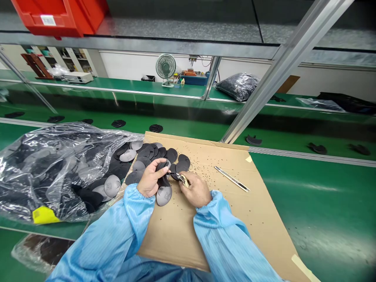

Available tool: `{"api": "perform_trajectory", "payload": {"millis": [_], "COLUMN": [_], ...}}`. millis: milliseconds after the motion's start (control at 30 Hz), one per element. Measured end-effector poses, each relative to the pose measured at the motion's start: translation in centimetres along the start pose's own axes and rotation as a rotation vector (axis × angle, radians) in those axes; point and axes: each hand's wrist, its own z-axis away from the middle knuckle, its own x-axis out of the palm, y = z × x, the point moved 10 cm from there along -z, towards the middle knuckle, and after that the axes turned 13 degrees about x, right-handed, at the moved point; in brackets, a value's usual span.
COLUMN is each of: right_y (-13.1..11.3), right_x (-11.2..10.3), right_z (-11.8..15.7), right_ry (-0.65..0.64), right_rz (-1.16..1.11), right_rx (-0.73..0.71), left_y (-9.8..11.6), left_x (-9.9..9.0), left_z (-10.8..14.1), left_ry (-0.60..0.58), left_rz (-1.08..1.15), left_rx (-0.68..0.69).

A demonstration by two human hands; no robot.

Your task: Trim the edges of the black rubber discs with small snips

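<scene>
Black pad (163, 168) in the left hand (149, 179), above the left part of a brown cardboard sheet (176, 239), near its far edge. Thumb and fingers of this hand closed in narrow manner on the pad, with thumb on top and the fingertips pointing to the right. Not possible to tell if only one pad or several together in this grip.

In the right hand (197, 190), a small hand tool (185, 180) with pale handle and metal front part, fingers curled around it, and the metal end directed to the left hand, very near to the pad. Not possible to tell the exact contact between tool and pad.

Just below the left hand, a grey oval piece (164, 196) with a printed mark, lying on the cardboard. Around and behind the left hand, a loose pile of dark pads (147, 152), some overlapping. To the left, a big clear plastic bag (58, 160), full of black and grey pieces, with a yellow patch (45, 215) at its near side.

To the right of the hands, a slim knife (232, 179), lying diagonally on the cardboard, and many small dark crumbs (205, 162) scattered near it. Beyond the cardboard, dark pieces (156, 128) spaced in a row on green surface.
</scene>
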Motion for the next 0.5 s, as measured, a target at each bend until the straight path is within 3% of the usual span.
{"api": "perform_trajectory", "payload": {"millis": [500], "right_y": [0.29], "right_x": [0.34], "right_z": [-0.15], "right_ry": [-0.056], "right_rz": [0.085], "right_rx": [-0.01], "left_y": [0.11], "left_x": [-0.18], "left_z": [-0.09], "left_ry": [-0.023], "left_rz": [-0.069], "left_rx": [0.031]}}
